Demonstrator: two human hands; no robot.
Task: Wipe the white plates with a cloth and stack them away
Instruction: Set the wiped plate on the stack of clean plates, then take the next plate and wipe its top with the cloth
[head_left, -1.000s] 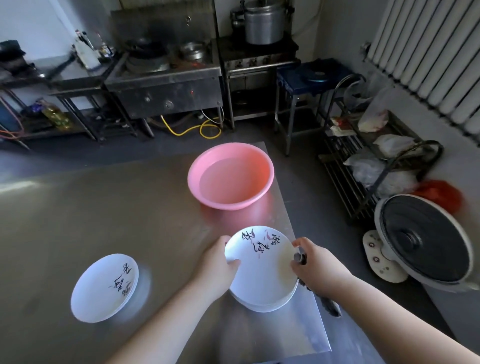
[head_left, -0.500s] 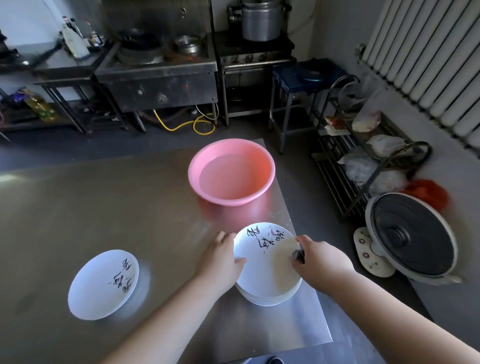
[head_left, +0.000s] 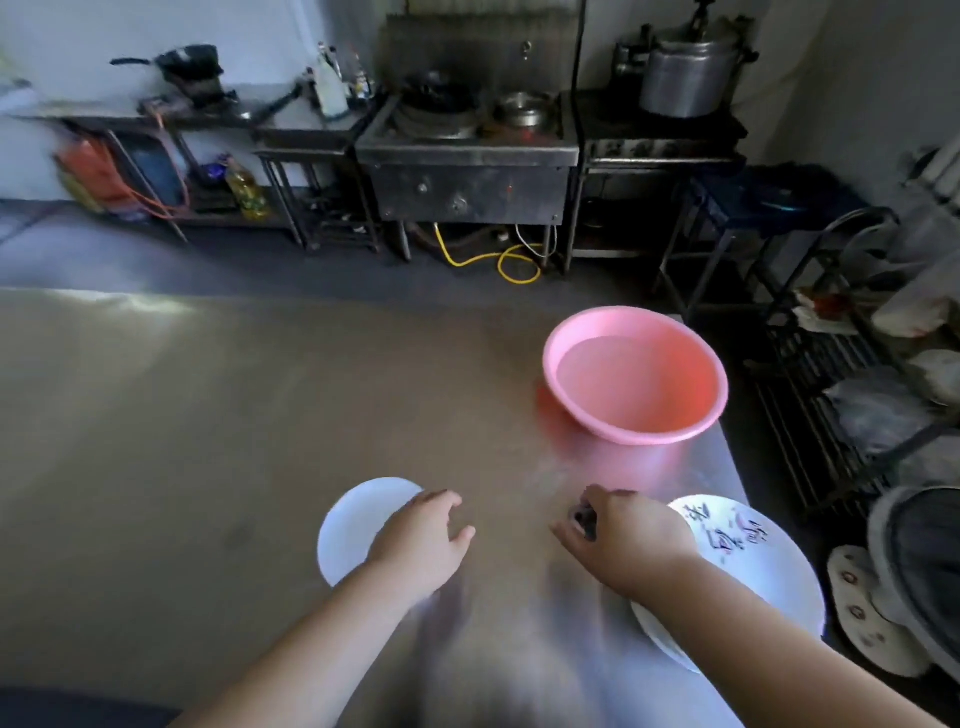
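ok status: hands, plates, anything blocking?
Left hand open over the single plate. Right hand shut on a small dark item, beside the plate stack. Pink basin behind, clear of both.

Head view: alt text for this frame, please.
Over a steel table, the left hand reaches above a lone white plate while the right hand, pinching something small and dark, hovers beside a stack of plates. A pink basin sits beyond.
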